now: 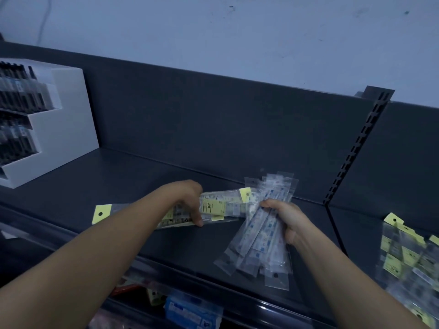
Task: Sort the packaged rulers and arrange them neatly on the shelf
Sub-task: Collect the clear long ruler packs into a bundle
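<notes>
A fanned bundle of clear-sleeved rulers [261,230] was held in the right hand [288,223], whose fingers [268,204] were closed around its middle while the lower ends splayed out below the grip, over the front of the dark shelf [147,176]. Just left of those fingers, the yellow-carded rulers [213,206] lay flat on the shelf, and the left hand [188,200] was pressed down on them, its fingers [198,220] curled over the near edge of the pile. How tightly that pile was gripped could not be told.

The step was judged to be separating the two kinds. It would be done well if the clear bundle were squared against the shelf before being laid down, hang-holes all turned one way, and kept apart from the yellow pile. Far right of the right hand's fingers, a mixed unsorted heap [408,257] was left to be sorted.
</notes>
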A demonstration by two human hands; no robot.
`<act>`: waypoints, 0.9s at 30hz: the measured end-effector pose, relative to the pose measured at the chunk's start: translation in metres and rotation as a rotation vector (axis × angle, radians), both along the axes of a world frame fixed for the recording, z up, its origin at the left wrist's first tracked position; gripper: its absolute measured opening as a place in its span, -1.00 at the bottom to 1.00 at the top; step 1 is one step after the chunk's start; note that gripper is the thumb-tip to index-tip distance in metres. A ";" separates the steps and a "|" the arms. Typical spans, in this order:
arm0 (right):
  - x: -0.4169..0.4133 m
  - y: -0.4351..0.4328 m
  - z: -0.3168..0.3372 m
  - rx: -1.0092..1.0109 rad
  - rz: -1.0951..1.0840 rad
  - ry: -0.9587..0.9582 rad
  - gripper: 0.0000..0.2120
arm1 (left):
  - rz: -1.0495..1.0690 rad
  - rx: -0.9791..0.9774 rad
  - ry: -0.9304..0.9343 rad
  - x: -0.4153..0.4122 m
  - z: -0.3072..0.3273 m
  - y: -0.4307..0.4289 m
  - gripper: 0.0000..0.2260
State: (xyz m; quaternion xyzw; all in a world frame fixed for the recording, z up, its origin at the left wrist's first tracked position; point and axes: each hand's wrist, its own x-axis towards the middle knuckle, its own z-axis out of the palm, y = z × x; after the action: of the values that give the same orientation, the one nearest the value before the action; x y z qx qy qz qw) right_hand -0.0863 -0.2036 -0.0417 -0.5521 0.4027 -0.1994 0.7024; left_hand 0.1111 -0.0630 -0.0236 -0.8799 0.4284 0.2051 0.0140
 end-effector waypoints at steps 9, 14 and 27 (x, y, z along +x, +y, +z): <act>0.002 0.004 0.000 0.001 -0.009 0.010 -0.91 | -0.014 -0.014 0.059 -0.008 0.005 0.004 -0.48; 0.000 0.007 0.004 0.000 -0.019 0.004 -0.90 | -0.006 -0.139 0.080 -0.006 0.005 0.008 -0.53; -0.005 0.013 0.007 -0.007 -0.052 -0.005 -0.88 | -0.074 -0.060 0.021 -0.026 0.006 0.005 -0.50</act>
State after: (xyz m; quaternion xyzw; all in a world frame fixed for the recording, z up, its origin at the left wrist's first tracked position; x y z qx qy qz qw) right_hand -0.0911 -0.1905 -0.0344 -0.5435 0.4142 -0.2204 0.6960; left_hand 0.0853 -0.0576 -0.0181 -0.8612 0.4670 0.2005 -0.0093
